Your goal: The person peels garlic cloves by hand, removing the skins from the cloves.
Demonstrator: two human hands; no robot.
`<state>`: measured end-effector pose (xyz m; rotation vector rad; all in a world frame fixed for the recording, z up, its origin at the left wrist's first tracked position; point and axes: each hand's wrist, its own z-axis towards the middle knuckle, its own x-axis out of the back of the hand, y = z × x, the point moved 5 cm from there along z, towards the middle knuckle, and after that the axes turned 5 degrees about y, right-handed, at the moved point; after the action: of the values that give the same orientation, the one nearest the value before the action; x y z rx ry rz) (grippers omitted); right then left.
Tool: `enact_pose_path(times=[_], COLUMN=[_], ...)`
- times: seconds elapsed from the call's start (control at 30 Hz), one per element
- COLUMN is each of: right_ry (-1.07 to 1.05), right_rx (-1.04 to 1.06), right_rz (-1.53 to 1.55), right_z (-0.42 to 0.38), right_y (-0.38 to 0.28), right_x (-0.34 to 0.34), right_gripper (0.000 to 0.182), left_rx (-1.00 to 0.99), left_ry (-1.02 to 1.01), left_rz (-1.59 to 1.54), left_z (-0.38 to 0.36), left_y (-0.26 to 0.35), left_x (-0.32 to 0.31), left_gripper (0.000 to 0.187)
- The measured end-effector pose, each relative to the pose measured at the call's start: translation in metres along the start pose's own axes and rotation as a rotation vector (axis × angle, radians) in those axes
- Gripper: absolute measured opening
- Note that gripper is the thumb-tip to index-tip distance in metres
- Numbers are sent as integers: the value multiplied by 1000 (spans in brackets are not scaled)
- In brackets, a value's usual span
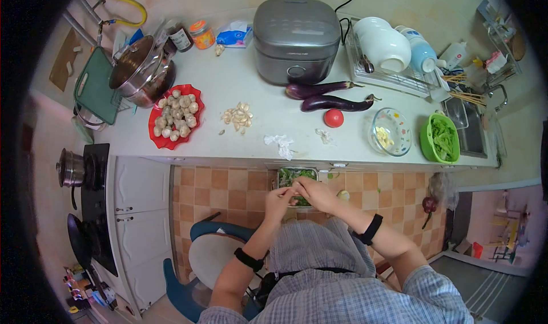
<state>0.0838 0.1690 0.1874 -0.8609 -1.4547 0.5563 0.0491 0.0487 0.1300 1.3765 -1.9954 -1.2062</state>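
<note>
My left hand and my right hand meet in front of me, below the counter's front edge. The fingers of both are pinched together at one spot. What they hold is too small and too covered by fingertips to make out. Directly under them is a bin with green leafy scraps inside. On the counter ahead lie a loose pile of garlic cloves and a crumpled white tissue. Farther right, a clear patterned bowl holds pale peeled cloves.
A red plate carries several whitish round pieces. Behind stand a rice cooker, two eggplants and a tomato. A green basket of leaves sits near the sink. A chair is close on my left.
</note>
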Motion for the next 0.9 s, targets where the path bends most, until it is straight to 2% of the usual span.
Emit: enact_pose_path(times=[0.07,0.1,0.17,0.2,0.27,0.3,0.37,0.47,0.57,0.63,0.7,0.77,0.8,0.87,0.9], right_ry=[-102,-110,288,287,391,392,238,233,138,173,453,622,626,681,683], right_rx=[-165,-162,207,207,442,440,296,207,238,276,193,6,7,-53,-54], right_rz=[-57,-51,-209,-198,-311,-298,-104,-116,-62,-6,-2,-24,-28,-280,-280], right_z=[19,31,61,76,99,109,123,109,74,58,48,52,54,55,57], right_y=[-4,4,12,18,16,25,48,45,52,45,57,81,90,107,112], right_x=[4,0,3,-1,-8,-16,-35,-33,-36,-17,18,58,70,82,76], right_gripper=[25,25,31,31,35,35,31,28,23,20,22,21,21,24,24], left_rx=[-2,-2,-14,13,43,69,102,77,56,83,95,106,113,120,105], left_ry=[26,48,27,61,101,145,199,232,304,233,213,191,186,180,164], left_rz=[15,33,2,-30,-53,-79,-105,-148,-181,-170,-139,-100,-117,-130,-147], left_z=[-5,-7,-10,-14,-21,-24,-29,-35,-31,-31,-29,-25,-23,-21,-21], left_y=[12,16,16,19,23,23,24,20,10,14,19,22,23,26,29], left_x=[17,26,35,40,47,51,60,74,87,83,79,74,71,67,64], left_gripper=[26,27,28,28,29,27,26,26,26,27,27,27,27,27,26])
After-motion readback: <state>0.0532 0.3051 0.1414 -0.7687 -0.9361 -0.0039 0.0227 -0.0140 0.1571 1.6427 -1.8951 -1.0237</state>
